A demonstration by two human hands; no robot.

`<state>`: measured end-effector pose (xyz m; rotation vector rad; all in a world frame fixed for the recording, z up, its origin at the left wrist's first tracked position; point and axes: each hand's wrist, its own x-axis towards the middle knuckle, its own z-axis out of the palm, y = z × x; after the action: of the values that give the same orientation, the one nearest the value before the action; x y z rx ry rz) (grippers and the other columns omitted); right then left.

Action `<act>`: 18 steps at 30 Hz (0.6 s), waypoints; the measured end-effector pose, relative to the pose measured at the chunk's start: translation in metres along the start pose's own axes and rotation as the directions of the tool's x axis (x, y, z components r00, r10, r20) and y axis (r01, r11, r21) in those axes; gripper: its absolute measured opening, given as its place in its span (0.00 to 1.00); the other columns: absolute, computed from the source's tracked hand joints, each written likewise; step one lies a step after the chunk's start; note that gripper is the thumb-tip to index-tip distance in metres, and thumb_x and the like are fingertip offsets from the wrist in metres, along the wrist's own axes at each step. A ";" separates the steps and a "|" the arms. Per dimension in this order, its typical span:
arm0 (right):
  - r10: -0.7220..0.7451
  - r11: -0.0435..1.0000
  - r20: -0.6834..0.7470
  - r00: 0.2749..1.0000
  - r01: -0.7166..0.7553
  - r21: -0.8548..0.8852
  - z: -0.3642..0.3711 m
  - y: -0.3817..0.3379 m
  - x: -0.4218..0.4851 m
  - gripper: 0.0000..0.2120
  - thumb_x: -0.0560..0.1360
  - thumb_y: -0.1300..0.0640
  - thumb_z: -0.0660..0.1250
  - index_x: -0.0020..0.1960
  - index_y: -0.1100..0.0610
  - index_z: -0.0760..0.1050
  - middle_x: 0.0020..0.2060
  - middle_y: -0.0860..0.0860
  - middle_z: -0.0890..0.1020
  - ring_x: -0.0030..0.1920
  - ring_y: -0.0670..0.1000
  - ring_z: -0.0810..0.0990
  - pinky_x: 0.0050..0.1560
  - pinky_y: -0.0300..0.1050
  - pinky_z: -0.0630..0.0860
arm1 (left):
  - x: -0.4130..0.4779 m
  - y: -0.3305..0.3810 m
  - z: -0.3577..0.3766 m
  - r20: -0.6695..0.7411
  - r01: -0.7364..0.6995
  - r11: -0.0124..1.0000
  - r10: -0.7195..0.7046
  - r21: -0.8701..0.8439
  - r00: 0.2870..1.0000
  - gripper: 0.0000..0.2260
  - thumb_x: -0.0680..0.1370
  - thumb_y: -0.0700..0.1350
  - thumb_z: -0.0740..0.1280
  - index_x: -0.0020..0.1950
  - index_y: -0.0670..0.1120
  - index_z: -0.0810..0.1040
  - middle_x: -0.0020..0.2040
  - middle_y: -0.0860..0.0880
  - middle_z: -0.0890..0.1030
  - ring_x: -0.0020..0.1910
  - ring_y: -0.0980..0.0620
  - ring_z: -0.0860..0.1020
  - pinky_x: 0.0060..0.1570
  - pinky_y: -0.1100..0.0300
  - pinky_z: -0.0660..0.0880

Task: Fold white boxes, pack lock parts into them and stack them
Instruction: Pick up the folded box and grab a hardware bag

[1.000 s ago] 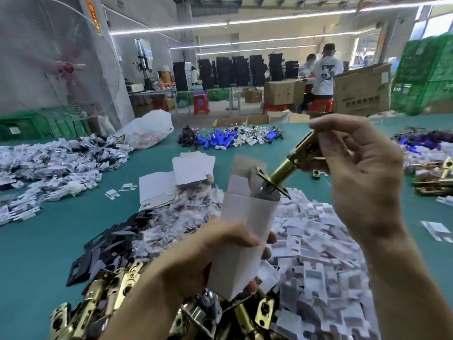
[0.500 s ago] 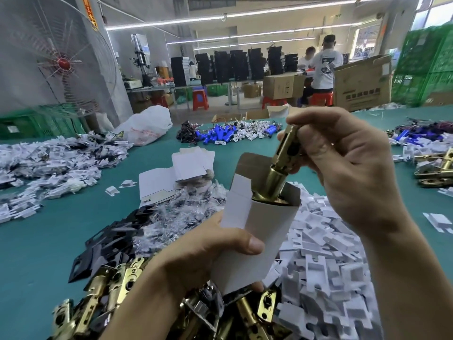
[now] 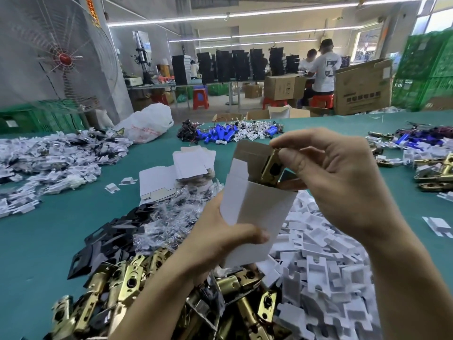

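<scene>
L hand [image 3: 220, 239] grips white box [image 3: 257, 209] upright at frame ctr, thumb curled across front, top flaps open. R hand [image 3: 338, 182] fingers pinched on brass latch [image 3: 269, 168]; latch tilted, mostly inside box mouth. Heap of loose brass latches [image 3: 127, 285] at 6 o'clock of box, white plastic pieces [image 3: 326, 266] at 4, flat box blanks [image 3: 191, 163] at 11, all on green table [image 3: 36, 241].

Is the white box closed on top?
No, the white box has its top flap up, and the right hand holds a brass latch in its opening.
</scene>
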<state>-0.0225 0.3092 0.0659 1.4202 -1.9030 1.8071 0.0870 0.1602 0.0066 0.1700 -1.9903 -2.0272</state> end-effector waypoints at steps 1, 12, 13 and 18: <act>0.007 0.998 0.046 0.999 -0.004 -0.063 -0.002 -0.001 -0.001 0.09 0.76 0.63 0.70 0.51 0.50 0.83 0.45 0.47 0.85 0.48 0.49 0.85 0.47 0.49 0.83 | 0.000 -0.001 0.001 -0.028 -0.022 1.000 0.022 0.023 0.999 0.21 0.60 0.39 0.78 0.51 0.52 0.82 0.46 0.46 0.83 0.44 0.43 0.83 0.33 0.50 0.80; -0.012 0.876 0.141 0.990 0.079 -0.475 -0.016 -0.013 -0.006 0.08 0.74 0.58 0.71 0.49 0.46 0.84 0.39 0.33 0.81 0.46 0.32 0.78 0.45 0.23 0.69 | -0.001 -0.003 0.006 0.044 -0.126 0.979 0.120 0.159 0.992 0.11 0.71 0.45 0.73 0.53 0.47 0.81 0.44 0.48 0.83 0.41 0.52 0.84 0.34 0.57 0.81; -0.004 0.885 0.143 0.990 0.070 -0.459 -0.017 -0.012 -0.006 0.08 0.75 0.58 0.71 0.48 0.45 0.83 0.38 0.33 0.82 0.45 0.33 0.79 0.44 0.24 0.70 | -0.001 -0.003 0.006 0.078 -0.129 0.979 0.117 0.159 0.990 0.11 0.72 0.45 0.72 0.54 0.46 0.81 0.44 0.48 0.83 0.41 0.54 0.83 0.35 0.59 0.81; 0.076 0.953 0.125 0.989 -0.035 -0.300 -0.019 -0.010 -0.005 0.07 0.74 0.56 0.70 0.46 0.45 0.82 0.40 0.39 0.85 0.44 0.40 0.83 0.45 0.39 0.79 | -0.002 0.000 0.003 0.132 -0.184 0.963 0.160 0.198 0.978 0.10 0.75 0.47 0.69 0.55 0.46 0.80 0.48 0.43 0.81 0.44 0.53 0.82 0.39 0.58 0.81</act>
<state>-0.0219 0.3293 0.0743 1.4254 -2.1901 1.3985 0.0880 0.1638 0.0062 -0.0759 -2.2038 -1.7554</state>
